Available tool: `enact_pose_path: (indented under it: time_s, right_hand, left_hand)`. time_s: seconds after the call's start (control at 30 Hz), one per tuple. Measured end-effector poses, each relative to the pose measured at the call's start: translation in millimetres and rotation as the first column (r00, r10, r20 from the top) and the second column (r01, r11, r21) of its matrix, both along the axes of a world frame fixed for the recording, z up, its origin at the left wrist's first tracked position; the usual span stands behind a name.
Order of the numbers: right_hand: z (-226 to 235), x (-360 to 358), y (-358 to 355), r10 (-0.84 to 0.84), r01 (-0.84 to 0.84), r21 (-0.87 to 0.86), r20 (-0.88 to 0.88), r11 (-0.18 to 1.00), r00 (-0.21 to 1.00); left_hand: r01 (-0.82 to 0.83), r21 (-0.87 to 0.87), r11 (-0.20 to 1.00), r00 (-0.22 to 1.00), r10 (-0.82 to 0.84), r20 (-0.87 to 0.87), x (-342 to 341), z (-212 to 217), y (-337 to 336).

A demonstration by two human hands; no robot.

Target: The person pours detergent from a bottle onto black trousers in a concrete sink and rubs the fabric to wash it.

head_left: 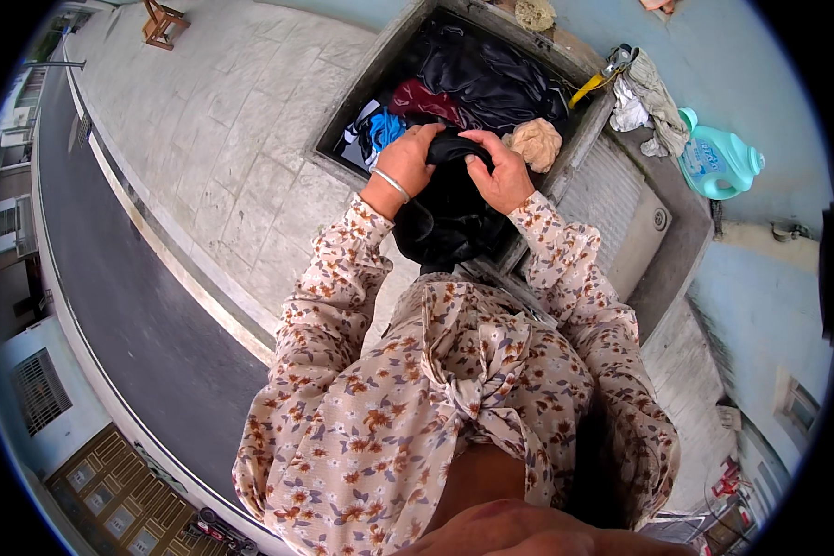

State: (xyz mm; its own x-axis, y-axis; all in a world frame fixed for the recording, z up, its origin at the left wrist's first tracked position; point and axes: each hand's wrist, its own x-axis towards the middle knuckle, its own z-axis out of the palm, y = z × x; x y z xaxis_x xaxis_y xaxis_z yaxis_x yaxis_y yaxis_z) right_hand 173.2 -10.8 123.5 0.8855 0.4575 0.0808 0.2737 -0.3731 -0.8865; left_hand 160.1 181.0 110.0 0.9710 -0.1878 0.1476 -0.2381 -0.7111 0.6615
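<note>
Both my hands grip a black garment (449, 213) by its upper edge, over the near side of a concrete wash basin (343, 167). My left hand (403, 167), with a bangle at the wrist, pinches the cloth on the left. On the right, the fingers and thumb of my right hand (500, 171) close round the folded edge. The garment's lower part hangs down in front of me. Past my hands, the basin holds dark clothes (491, 74), a dark red cloth (422, 100) and a blue cloth (383, 128). A beige bundled cloth (535, 145) lies close to my right hand.
A ribbed washboard slab (598, 199) with a drain adjoins the basin at right. Along the wall stand a turquoise detergent bottle (718, 162), a yellow-handled tool (586, 90) and draped pale cloths (653, 102). A wooden stool (162, 23) sits far left on the paving, beside a road (148, 306).
</note>
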Motion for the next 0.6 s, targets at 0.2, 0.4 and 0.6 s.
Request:
enact_pose_path:
  time_s: [0.2,0.4,0.6]
  right_hand:
    - [-37,-24,-17,-0.153,0.203,-0.389,0.156,0.899,0.976]
    - [-32,-90,-10,-0.103,0.191,-0.240,0.338,0.952,0.935]
    - [-31,-82,2,0.301,-0.278,-0.538,-0.048,0.796,0.953]
  left_hand:
    - [0.000,-0.236,0.972,1.000,0.007,0.030,39,22,11]
    - [-0.026,-0.515,0.857,0.999,0.036,0.009,79,44,7]
    - [-0.112,-0.630,0.769,0.976,-0.033,-0.213,92,74,-1]
